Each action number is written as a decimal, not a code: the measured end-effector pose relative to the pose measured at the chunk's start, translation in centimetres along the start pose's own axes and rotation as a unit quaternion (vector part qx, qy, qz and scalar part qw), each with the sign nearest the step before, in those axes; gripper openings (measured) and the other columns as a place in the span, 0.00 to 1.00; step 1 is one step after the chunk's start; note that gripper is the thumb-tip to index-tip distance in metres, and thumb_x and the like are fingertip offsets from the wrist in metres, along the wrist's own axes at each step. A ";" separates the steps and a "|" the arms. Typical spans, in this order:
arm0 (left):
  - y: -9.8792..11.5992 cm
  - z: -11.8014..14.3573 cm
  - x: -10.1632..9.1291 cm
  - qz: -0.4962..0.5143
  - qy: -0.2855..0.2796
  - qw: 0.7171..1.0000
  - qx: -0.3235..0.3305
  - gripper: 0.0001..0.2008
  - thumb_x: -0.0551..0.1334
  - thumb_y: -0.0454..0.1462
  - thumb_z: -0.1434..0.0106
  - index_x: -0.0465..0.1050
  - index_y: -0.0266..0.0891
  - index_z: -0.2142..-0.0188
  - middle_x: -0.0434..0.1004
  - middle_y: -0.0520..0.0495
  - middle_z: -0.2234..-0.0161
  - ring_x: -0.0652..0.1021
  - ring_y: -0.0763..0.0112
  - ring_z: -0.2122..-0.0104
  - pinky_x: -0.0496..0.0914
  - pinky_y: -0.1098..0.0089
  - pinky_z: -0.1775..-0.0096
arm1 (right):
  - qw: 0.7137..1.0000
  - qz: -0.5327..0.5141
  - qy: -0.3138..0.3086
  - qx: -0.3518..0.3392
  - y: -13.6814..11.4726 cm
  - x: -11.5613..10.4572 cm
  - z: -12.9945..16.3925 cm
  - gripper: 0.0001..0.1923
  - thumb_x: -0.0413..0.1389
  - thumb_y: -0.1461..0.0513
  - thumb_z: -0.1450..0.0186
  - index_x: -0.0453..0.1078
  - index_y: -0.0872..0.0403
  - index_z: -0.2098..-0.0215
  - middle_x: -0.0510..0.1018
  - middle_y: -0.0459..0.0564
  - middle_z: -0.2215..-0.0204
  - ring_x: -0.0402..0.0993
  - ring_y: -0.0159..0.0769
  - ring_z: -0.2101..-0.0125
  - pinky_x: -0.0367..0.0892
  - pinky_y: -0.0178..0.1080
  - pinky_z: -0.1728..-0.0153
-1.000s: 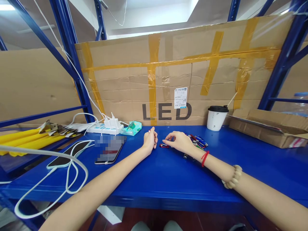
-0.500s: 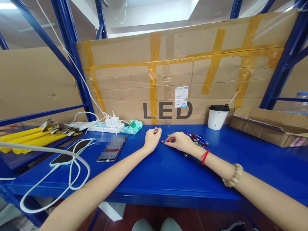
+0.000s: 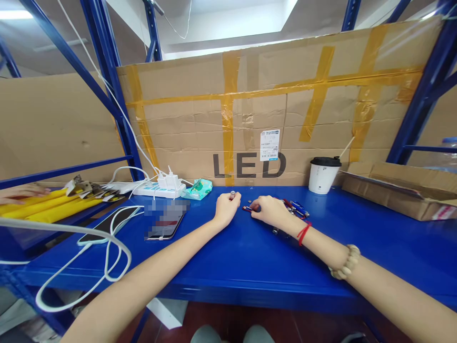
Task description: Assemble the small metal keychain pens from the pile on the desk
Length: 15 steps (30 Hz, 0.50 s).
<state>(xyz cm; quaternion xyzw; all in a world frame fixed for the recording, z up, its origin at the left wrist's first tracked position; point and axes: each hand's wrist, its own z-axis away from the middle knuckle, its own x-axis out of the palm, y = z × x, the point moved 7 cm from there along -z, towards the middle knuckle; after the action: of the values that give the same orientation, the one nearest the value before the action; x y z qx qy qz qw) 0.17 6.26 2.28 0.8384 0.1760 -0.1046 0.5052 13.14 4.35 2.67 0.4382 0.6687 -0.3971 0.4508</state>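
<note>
My left hand rests on the blue shelf top and pinches a small silver-and-red metal piece at its fingertips. Just to its right, my right hand lies palm down with its fingertips on a small red carabiner lying on the shelf. Behind my right hand sits a pile of small red and blue carabiner keychains. A red string and a bead bracelet are on my right wrist.
Two phones with white cables lie at the left, near a power strip and a green wipes pack. A paper cup and a flat carton stand right. Another person's hand touches yellow tubes far left.
My left hand slid right and forward with the small piece. My right hand lowered onto the red carabiner and closed towards the left hand. Another person's hand appeared at far left.
</note>
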 end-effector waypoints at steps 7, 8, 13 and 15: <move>-1.1 -0.3 -0.2 0.051 0.009 0.997 -0.055 0.14 0.52 0.38 0.47 0.58 0.38 0.87 0.55 0.56 0.88 0.60 0.77 0.82 0.55 0.73 0.74 | 0.999 -0.017 0.042 0.006 1.6 0.2 -0.7 0.14 0.51 0.58 0.39 0.73 0.51 0.58 0.76 0.50 0.59 0.72 0.40 0.60 0.64 0.37 0.65; -1.2 -0.3 -0.2 0.057 0.011 0.996 -0.063 0.14 0.52 0.38 0.47 0.58 0.38 0.87 0.55 0.56 0.88 0.60 0.78 0.82 0.55 0.73 0.74 | 0.998 -0.028 0.055 0.013 2.0 0.1 -0.8 0.15 0.49 0.58 0.37 0.72 0.50 0.56 0.75 0.50 0.57 0.72 0.40 0.59 0.64 0.38 0.65; -1.6 -0.2 0.3 0.115 -0.005 0.987 -0.108 0.16 0.52 0.37 0.45 0.56 0.38 0.87 0.53 0.56 0.89 0.57 0.80 0.85 0.52 0.74 0.78 | 0.994 -0.073 0.073 0.022 3.1 0.4 -1.2 0.17 0.45 0.60 0.36 0.70 0.50 0.53 0.73 0.50 0.56 0.71 0.37 0.60 0.64 0.38 0.64; -1.8 -0.1 0.7 0.148 -0.020 0.980 -0.130 0.15 0.52 0.37 0.44 0.56 0.38 0.86 0.51 0.58 0.90 0.55 0.81 0.87 0.50 0.75 0.80 | 0.994 -0.084 0.065 0.006 3.1 0.6 -1.4 0.16 0.47 0.61 0.37 0.72 0.51 0.55 0.74 0.50 0.57 0.71 0.37 0.61 0.65 0.38 0.64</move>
<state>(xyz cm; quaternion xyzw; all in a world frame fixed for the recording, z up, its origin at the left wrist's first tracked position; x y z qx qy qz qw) 0.11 7.25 0.64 0.7802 0.0522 -0.0220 0.6230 15.54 6.67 2.05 0.4079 0.7288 -0.4083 0.3684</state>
